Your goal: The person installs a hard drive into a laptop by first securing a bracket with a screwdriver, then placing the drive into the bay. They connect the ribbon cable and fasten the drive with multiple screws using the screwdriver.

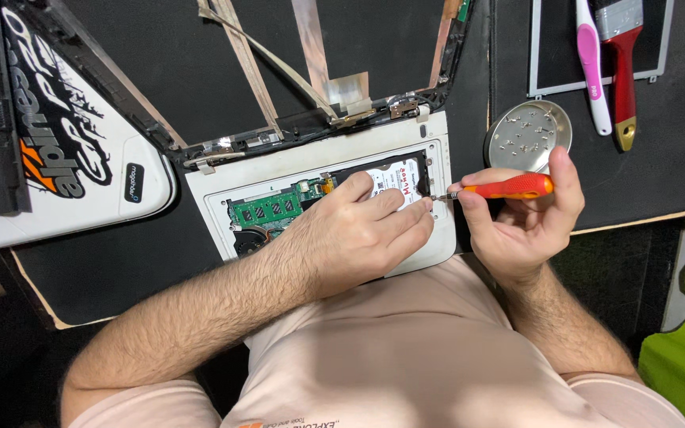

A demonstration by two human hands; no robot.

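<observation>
The person leans over an opened white laptop lying bottom-up on the black bench, its base cover off so the insides show. The left hand rests flat on the open bay, fingers loosely spread and laid over a hard drive with a white label at the right end of the opening. Its fingertips reach the drive's right edge, right where the tool's tip meets it. Just left of that hand a green memory board sits in its slot.

The right hand pinches a small screwdriver with an orange-red handle, thumb on top and fingers curled beneath. The tool lies nearly level, pointing left, its tip at the right edge of the drive beside the laptop's rim.

Just beyond the right hand stands a round metal tin with small screws scattered in it. Further right lie a pink and white toothbrush and a paintbrush with a red handle, both partly on a thin metal frame. At the far left a white cover with black and orange lettering rests on the bench. Flat ribbon strips run away from the laptop's hinge area toward the far side.
</observation>
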